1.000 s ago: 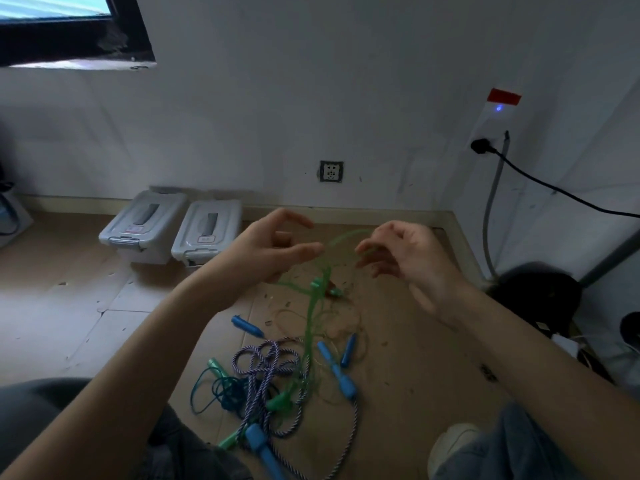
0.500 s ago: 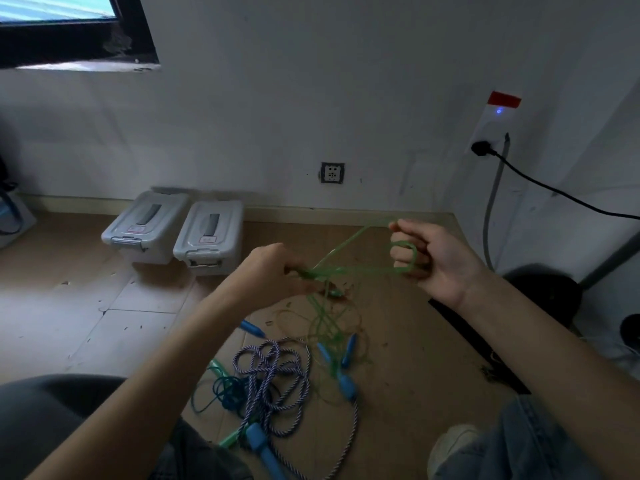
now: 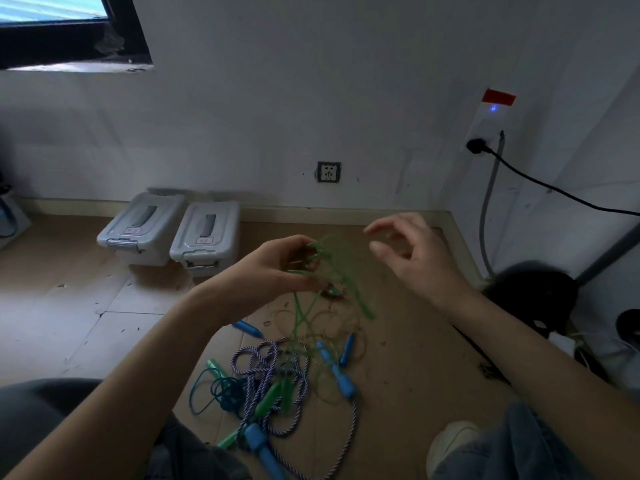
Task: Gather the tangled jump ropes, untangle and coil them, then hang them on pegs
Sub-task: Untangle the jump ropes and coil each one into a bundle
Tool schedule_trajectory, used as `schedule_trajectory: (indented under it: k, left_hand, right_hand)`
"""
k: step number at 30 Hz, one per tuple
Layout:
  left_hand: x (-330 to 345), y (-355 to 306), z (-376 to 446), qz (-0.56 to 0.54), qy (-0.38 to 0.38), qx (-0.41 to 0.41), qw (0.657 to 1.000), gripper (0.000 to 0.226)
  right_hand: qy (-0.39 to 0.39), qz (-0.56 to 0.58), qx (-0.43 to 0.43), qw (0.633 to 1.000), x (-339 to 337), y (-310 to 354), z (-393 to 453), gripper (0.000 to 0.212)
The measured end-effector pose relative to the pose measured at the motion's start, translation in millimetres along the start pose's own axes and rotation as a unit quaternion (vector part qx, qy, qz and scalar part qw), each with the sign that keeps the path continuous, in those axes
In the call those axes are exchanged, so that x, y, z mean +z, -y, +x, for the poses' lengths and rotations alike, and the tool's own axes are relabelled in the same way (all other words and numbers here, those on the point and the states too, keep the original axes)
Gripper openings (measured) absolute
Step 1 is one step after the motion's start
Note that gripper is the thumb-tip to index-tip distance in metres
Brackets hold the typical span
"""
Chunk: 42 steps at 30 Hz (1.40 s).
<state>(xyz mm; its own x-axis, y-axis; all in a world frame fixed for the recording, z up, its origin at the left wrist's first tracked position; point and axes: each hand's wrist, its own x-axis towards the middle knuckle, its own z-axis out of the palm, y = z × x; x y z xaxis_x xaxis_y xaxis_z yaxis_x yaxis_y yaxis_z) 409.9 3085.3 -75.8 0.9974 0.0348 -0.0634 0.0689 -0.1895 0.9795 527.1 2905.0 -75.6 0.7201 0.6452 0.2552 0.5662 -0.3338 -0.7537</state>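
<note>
My left hand (image 3: 277,268) holds loops of a thin green jump rope (image 3: 346,289) above the floor, fingers curled round the strands. Beside it to the right, my right hand (image 3: 412,258) hovers with fingers spread and relaxed, holding nothing. The green rope trails down into a tangled pile on the floor: a purple-and-white braided rope (image 3: 266,368), a dark blue-green thin rope (image 3: 221,393), green handles (image 3: 273,398) and blue handles (image 3: 337,370). No pegs are in view.
Two grey lidded plastic boxes (image 3: 173,230) stand by the back wall. A wall socket (image 3: 329,172) is above the skirting. A black cable (image 3: 554,192) runs from a plug on the right wall. Dark objects (image 3: 533,292) sit in the right corner. My knees frame the bottom.
My right hand has let go of the green loop it pinched and opened. My left hand has gathered the green strands into its grip.
</note>
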Motion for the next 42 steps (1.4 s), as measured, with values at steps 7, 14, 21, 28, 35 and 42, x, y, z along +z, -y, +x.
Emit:
schedule_trajectory:
  k: [7,14,21,28,35,42]
  left_hand:
    - [2.4,-2.8,-1.8,-0.066,0.095,-0.012,0.993,0.052]
    - [8.2,-6.0,-0.1,-0.157,-0.008,-0.042,0.987,0.024]
    - [-1.7,0.5,3.7,-0.254,-0.136,-0.085,0.954,0.02]
    - [10.4,-9.5,2.0,-0.145,-0.011,-0.112,0.983,0.048]
    - [34.6,-3.1,6.6,-0.049,-0.138,-0.072,0.987,0.021]
    - [29.5,-3.1,9.0,-0.146,-0.256,-0.049,0.954,0.013]
  right_hand:
    - [0.122,0.193,0.014,0.974,12.8,10.4,-3.9,0.007]
    - [0.141,0.239,0.022,0.96,7.4,8.8,-7.1,0.012]
    - [0.145,0.395,0.105,0.901,2.0,-1.1,-1.4,0.003]
    - [0.122,0.397,0.108,0.903,7.5,-2.8,-3.9,0.017]
    - [0.116,0.458,0.131,0.872,11.4,-4.7,-1.3,0.014]
    - [0.149,0.379,0.118,0.905,17.5,-6.0,-3.3,0.009]
